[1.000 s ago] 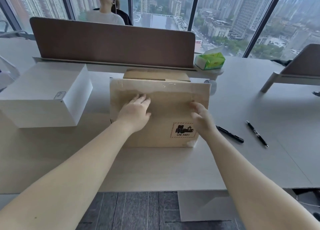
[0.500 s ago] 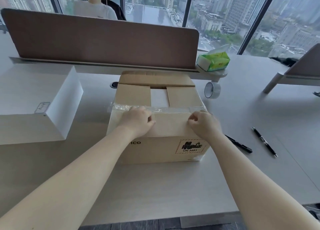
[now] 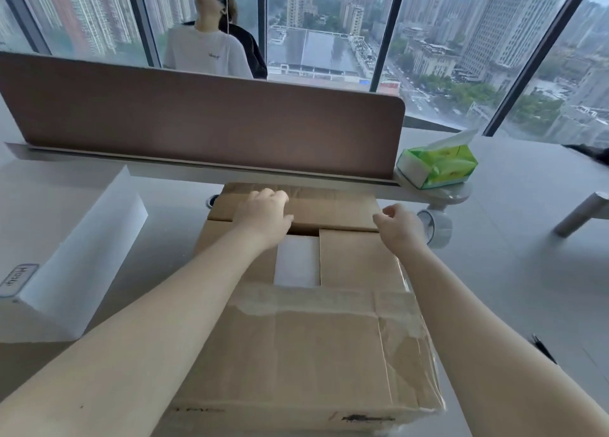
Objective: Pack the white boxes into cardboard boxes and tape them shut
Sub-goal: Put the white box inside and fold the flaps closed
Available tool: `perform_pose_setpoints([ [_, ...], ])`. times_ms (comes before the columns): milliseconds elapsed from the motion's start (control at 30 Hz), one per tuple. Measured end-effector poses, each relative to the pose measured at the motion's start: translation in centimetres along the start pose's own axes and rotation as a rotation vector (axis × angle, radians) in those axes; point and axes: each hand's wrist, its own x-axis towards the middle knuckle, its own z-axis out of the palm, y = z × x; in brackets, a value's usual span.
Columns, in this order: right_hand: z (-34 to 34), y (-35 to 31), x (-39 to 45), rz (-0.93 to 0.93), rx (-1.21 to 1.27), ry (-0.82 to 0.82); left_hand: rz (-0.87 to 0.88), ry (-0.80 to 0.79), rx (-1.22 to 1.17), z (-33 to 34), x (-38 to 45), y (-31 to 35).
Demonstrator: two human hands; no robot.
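Note:
A brown cardboard box [image 3: 316,354] stands on the desk right in front of me. Its near flap, with old clear tape on it, and both side flaps are folded in. A white box [image 3: 296,262] shows through the gap between the side flaps. The far flap [image 3: 333,205] still leans back toward the divider. My left hand [image 3: 263,217] lies on that flap with its fingers curled over it near the far edge. My right hand [image 3: 400,227] hovers at the flap's right end, fingers loosely curled and holding nothing. A second, larger white box [image 3: 66,238] sits on the desk to the left.
A roll of clear tape [image 3: 436,229] stands just right of my right hand. A green tissue pack [image 3: 438,166] rests on the divider's shelf. The brown desk divider [image 3: 197,123] runs right behind the box, with a person seated beyond it. A black pen [image 3: 543,352] lies at the right.
Both hands left the near flap, which now lies folded down, and reached across the box to the far flap. The view has come closer over the box.

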Motion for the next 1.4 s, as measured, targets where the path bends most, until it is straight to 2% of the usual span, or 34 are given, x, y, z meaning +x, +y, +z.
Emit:
perform_pose_setpoints([
  [133, 1.1, 0.1, 4.0, 0.092, 0.085, -0.11, -0.035, -0.03, -0.006, 1.4, 4.0, -0.1],
  [233, 1.9, 0.0, 6.3, 0.142, 0.19, -0.131, -0.06, -0.069, 0.048, 2.4, 6.0, -0.1],
  [467, 1.6, -0.4, 8.2, 0.102, 0.439, -0.027, -0.001, -0.008, 0.091, 1.5, 7.5, 0.0],
  [567, 0.6, -1.1, 7.1, 0.035, 0.535, 0.063, 0.038, 0.067, 0.15, 0.2, 6.9, 0.4],
  [700, -0.8, -1.8, 5.3, -0.014, 0.603, 0.164, 0.089, 0.24, 0.091, -1.8, 4.8, 1.1],
  [933, -2.3, -1.5, 0.5, -0.018, 0.659, 0.189, 0.149, 0.355, 0.09, -3.2, -0.4, 1.4],
  [1133, -2.3, 0.7, -3.8, -0.089, 0.527, 0.151, 0.17, 0.169, 0.185, -1.8, -4.6, 1.4],
  [1300, -0.8, 3.6, -6.3, -0.118, 0.206, 0.065, 0.168, -0.083, 0.215, -0.1, -6.6, 0.9],
  [1400, 0.1, 5.1, -7.0, -0.126, 0.074, 0.06, 0.169, -0.175, 0.173, 1.1, -7.1, 0.5],
])
